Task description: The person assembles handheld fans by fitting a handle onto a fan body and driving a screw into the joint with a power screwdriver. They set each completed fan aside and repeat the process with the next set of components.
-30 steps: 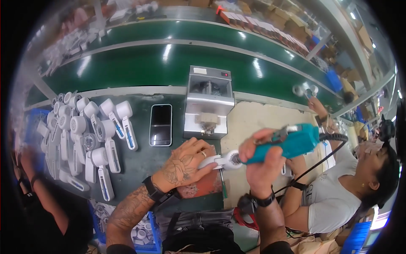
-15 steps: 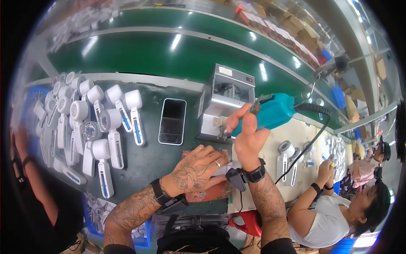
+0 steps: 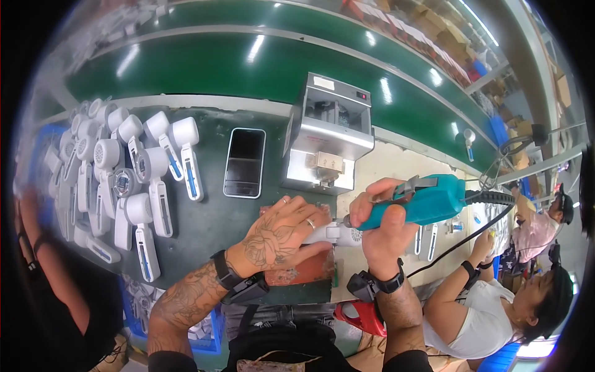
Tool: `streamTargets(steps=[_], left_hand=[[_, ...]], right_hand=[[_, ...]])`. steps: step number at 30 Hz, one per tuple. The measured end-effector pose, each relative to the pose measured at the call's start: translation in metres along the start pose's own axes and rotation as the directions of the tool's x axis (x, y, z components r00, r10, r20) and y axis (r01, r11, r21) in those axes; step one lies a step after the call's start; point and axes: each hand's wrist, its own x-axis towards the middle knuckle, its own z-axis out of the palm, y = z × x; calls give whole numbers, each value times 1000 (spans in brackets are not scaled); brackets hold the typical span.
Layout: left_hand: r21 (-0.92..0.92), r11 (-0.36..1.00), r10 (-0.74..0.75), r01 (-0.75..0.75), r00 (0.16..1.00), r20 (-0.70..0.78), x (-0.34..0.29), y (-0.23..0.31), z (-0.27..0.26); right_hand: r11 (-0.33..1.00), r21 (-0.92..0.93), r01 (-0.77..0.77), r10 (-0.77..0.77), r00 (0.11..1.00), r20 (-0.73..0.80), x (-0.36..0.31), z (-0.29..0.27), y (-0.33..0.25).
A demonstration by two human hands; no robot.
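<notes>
My right hand (image 3: 379, 224) grips a teal electric screwdriver (image 3: 427, 199) held sideways, its tip pointing left at a small white handheld device (image 3: 338, 234). My left hand (image 3: 280, 234) lies flat over that device and presses it onto a reddish-brown block (image 3: 308, 269) on the dark green table (image 3: 211, 223). A black cable (image 3: 471, 230) runs from the screwdriver's back end off to the right.
Several white handheld devices (image 3: 139, 180) lie in rows at the left. A black phone (image 3: 244, 162) lies face up beside a grey metal box machine (image 3: 330, 139). A green conveyor belt (image 3: 235, 59) runs behind. Another person in a white shirt (image 3: 489, 322) works at the right.
The view has swung. My right hand has brought the screwdriver down from beside the machine to the white device under my left hand, which stays pressed on the block.
</notes>
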Motion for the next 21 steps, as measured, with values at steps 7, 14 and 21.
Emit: streamTargets(steps=[7, 14, 21], left_hand=[[0, 1000, -9, 9, 999, 51, 2, 2, -3], [47, 999, -25, 22, 998, 65, 6, 6, -3], [34, 999, -20, 18, 998, 53, 5, 6, -5]], right_hand=[[1000, -1, -17, 17, 1000, 10, -3, -3, 7], [999, 33, -19, 19, 999, 28, -4, -4, 17], [1000, -22, -12, 11, 1000, -14, -3, 2, 13]])
